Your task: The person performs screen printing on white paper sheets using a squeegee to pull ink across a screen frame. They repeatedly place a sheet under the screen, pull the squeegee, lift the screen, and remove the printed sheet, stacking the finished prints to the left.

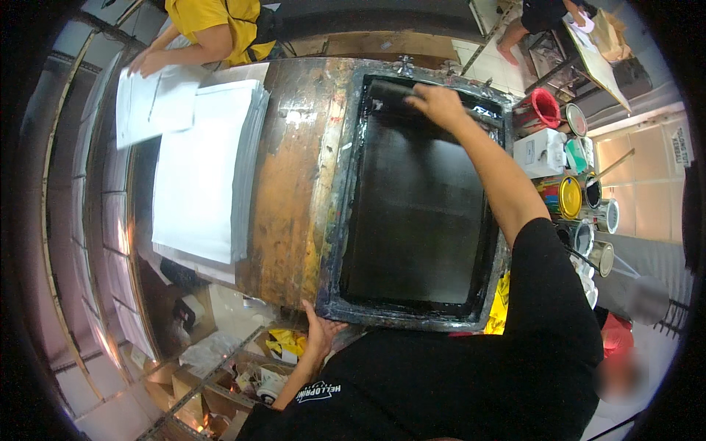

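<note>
A screen-printing frame with dark mesh and wet black ink around its inner edges lies on a paint-stained wooden table. At its far end my right hand is closed around a dark squeegee, which stretches across the frame; part of it is behind my hand and forearm. My left hand grips the frame's near left corner, thumb pointing up and fingers along the near edge, partly hidden. Left of the frame lies a stack of white sheets.
A co-worker in a yellow shirt holds a white sheet over the stack's far end. Paint cans, a red bucket and a white container crowd the right side. Cardboard boxes stand below the table at lower left.
</note>
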`<state>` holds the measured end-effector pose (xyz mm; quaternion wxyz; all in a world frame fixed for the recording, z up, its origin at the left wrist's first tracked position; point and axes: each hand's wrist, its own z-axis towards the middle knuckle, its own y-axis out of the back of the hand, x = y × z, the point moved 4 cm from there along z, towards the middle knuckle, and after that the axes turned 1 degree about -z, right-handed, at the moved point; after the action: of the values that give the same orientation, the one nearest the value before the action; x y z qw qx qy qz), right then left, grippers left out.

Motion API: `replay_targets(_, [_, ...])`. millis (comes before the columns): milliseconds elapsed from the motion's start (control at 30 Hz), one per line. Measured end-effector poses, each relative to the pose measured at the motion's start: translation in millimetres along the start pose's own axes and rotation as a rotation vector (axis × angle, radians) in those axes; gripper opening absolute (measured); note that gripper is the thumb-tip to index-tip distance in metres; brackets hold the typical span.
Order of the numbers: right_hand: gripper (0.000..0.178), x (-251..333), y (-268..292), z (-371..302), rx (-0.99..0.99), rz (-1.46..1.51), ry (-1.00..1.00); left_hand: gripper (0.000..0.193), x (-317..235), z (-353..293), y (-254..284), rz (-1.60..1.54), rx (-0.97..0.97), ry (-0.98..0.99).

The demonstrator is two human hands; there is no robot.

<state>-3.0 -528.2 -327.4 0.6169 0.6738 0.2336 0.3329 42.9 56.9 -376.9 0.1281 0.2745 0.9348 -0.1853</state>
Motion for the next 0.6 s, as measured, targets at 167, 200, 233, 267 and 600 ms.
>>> replay_targets(167, [0.042, -5.0, -21.1, -7.5, -0.187, -0.090, 0.040, 0.116, -1.4, -10.6, 7.7, 0.058, 0.066, -0.098])
replay_targets(200, [0.041, 8.0, -25.3, -23.3, -0.206, -0.083, 0.039, 0.115, -0.1, -13.0, 8.2, 0.067, 0.082, -0.107])
replay_targets(233, [0.040, 21.3, -29.8, -42.8, -0.224, -0.075, 0.034, 0.111, -0.9, -14.9, 10.4, 0.051, 0.068, -0.140])
replay_targets(267, [0.038, 37.4, -32.3, -68.7, -0.231, -0.096, 0.061, 0.108, -0.8, -19.6, 11.4, 0.037, 0.055, -0.167])
replay_targets(600, [0.038, 234.2, 79.7, -367.5, 0.035, 0.041, 0.020, 0.115, -44.5, -68.4, -10.3, 0.104, 0.459, -0.356])
